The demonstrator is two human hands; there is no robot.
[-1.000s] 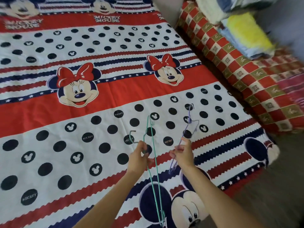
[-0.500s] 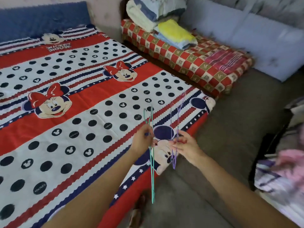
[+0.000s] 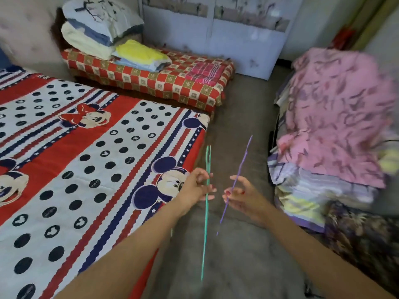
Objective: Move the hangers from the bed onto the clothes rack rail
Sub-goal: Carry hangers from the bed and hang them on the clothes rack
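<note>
Both hands are out in front over the grey floor [image 3: 244, 126], just off the foot corner of the bed [image 3: 64, 160]. The left hand [image 3: 195, 188] has its fingers curled round a green hanger [image 3: 206, 223], seen edge-on so it looks like a thin green line running from about 12 o'clock above the hand down to 6 o'clock well below the wrist. The right hand [image 3: 241, 197] pinches a purple hanger [image 3: 238, 175] between thumb and fingers; that one is edge-on too and tilted, its top end toward 1 o'clock and the low end toward 7 o'clock. The two hangers are near each other but not touching, both in the air and clear of the bed.

The bed sits from 9 o'clock round to 7 o'clock with a red, white and navy cartoon-mouse sheet. At 11 o'clock there's a low mattress [image 3: 172, 83] in a red and gold check cover, with a stack of folded bedding [image 3: 101, 29] at its far end and a yellow folded cloth [image 3: 138, 51] beside that. A pale blue cabinet [image 3: 237, 39] stands at 12 o'clock. From 2 to 4 o'clock is a blurry heap of clothes [image 3: 336, 117], pink floral on top and striped stuff under it. Can't make out any rail there.
</note>
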